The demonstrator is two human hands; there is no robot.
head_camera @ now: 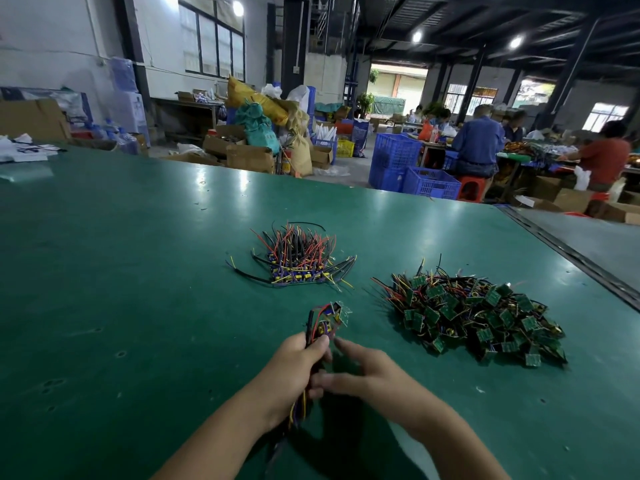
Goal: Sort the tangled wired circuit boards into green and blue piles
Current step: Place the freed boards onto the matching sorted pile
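My left hand (296,370) grips a bundle of wired circuit boards (327,322) by its wires, with the boards sticking up above my fist and loose wire ends hanging below it. My right hand (360,370) is beside it with fingers stretched out towards the bundle, holding nothing that I can see. A pile of blue boards (298,261) with red, black and yellow wires fanning upward lies farther back at the centre. A larger heap of green boards (474,317) lies to the right.
All of this sits on a wide green table (138,271). Its right edge (571,258) runs diagonally. Beyond the far edge are cardboard boxes (249,155), blue crates (412,171) and several seated people (478,143) at another table.
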